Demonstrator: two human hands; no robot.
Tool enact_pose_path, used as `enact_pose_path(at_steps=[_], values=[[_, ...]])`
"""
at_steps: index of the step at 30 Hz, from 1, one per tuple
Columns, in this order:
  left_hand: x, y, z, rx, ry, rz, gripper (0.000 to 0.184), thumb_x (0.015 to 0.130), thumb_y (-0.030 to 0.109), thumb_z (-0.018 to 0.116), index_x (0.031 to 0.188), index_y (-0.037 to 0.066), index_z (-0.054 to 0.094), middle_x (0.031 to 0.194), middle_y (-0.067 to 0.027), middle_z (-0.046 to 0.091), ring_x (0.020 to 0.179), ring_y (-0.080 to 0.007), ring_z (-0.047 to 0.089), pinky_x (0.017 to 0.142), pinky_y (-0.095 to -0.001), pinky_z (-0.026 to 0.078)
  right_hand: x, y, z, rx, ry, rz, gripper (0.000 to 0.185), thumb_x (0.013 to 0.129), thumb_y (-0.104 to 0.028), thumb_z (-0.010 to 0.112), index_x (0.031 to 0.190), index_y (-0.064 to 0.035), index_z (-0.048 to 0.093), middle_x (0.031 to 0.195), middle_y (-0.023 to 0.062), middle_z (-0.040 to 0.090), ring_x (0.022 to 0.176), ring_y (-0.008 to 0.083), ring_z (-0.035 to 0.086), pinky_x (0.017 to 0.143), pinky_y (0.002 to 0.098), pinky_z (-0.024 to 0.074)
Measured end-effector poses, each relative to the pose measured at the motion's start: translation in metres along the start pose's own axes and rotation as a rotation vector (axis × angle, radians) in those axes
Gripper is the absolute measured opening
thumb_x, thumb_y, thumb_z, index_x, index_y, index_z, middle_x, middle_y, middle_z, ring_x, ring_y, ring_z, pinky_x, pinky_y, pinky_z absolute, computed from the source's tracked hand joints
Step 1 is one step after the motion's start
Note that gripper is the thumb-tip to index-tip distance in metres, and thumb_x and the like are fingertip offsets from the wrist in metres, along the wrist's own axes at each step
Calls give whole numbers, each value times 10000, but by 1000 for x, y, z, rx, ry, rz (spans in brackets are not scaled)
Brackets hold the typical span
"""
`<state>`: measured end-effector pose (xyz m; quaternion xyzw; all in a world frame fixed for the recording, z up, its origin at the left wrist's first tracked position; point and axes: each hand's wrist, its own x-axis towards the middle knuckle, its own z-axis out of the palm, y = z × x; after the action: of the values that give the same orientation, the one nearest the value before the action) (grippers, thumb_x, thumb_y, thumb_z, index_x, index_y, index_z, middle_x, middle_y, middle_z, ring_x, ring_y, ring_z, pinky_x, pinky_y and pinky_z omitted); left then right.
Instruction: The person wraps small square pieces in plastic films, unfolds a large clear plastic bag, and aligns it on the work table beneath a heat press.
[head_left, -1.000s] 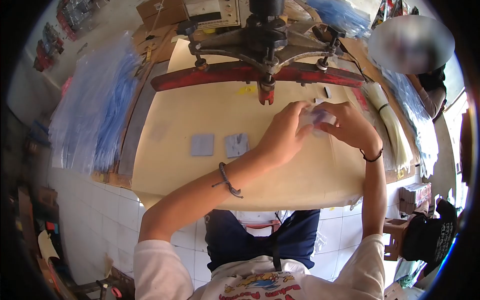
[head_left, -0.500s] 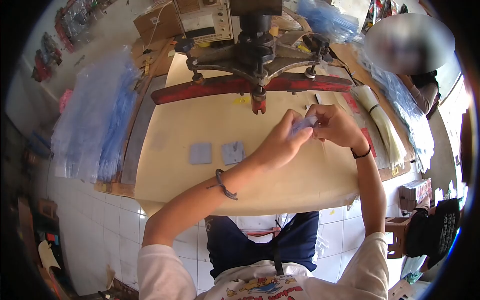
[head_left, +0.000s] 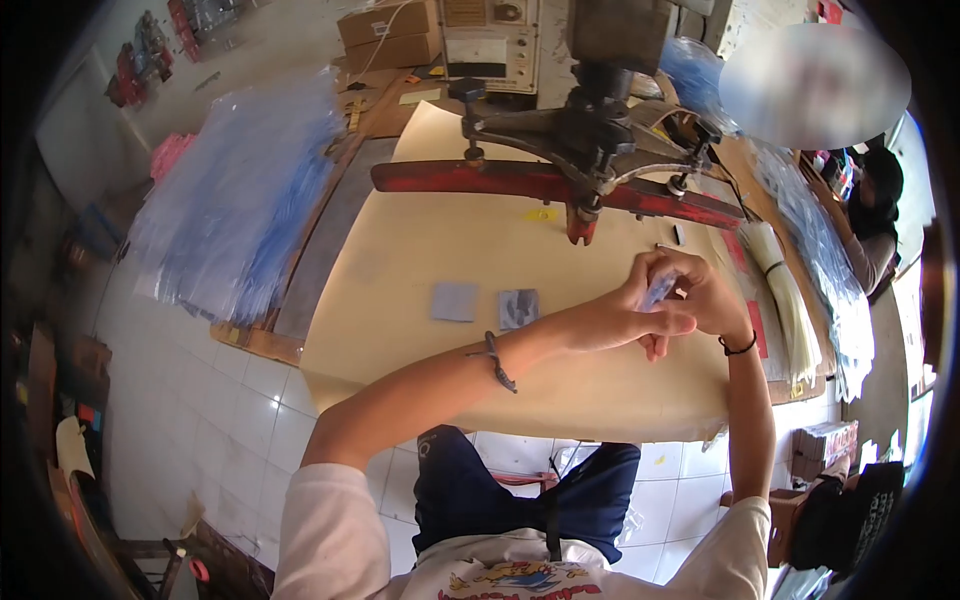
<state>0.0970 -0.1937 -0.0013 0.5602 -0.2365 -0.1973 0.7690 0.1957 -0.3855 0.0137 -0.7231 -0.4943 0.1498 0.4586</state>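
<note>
My left hand (head_left: 640, 312) and my right hand (head_left: 697, 290) meet over the right part of a tan sheet (head_left: 400, 260). Between their fingers is a small bluish clear plastic piece (head_left: 657, 291), partly hidden by the fingers. Left of my hands, two small square pieces lie side by side on the sheet: a plain grey-blue one (head_left: 454, 301) and one with a dark pattern (head_left: 518, 309). A small dark-and-white piece (head_left: 679, 234) lies beyond my right hand.
A black press head with a red bar (head_left: 480, 178) hangs over the sheet's far part. Blue plastic sheets (head_left: 235, 210) are piled at the left, and a pale tied bundle (head_left: 785, 290) lies at the right. Another person (head_left: 872, 215) is at the far right.
The view has swung, so the press and squares appear further right. My hands have come closer to me and turned, their fingers now overlapping more around the plastic piece.
</note>
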Motion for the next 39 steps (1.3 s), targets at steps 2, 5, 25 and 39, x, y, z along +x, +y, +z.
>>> enact_pose_path(at_steps=[2,5,25,39], values=[[-1,1,2,-146,-50,-28,854,958,411,711,1484,99,115,1100,-142,565,774,-163,570,733,-342,536,3,7,-1,-40,-41,-193,289,807,-104,849,1005,-49,645,1047,44,620,821,118,650,704,275,538],[-2,-2,-1,-221,-65,-46,776,985,378,673,1489,129,137,996,-89,544,713,-122,507,667,-305,494,0,-3,-1,5,-56,-34,259,803,-90,844,972,-58,651,1049,39,622,808,108,631,691,274,525],[-256,36,-41,-469,1099,596,414,1021,590,514,869,215,430,614,73,240,507,-60,187,466,-246,139,168,-79,236,-518,79,-387,248,928,-153,668,1137,-24,698,1118,160,688,1064,357,642,924,427,529],[-269,43,-65,-572,966,630,671,968,752,370,1120,136,588,751,-30,462,602,-156,376,582,-294,310,182,-81,262,-565,-18,-350,172,861,-64,659,1021,-15,698,1020,164,676,964,347,651,886,419,541]])
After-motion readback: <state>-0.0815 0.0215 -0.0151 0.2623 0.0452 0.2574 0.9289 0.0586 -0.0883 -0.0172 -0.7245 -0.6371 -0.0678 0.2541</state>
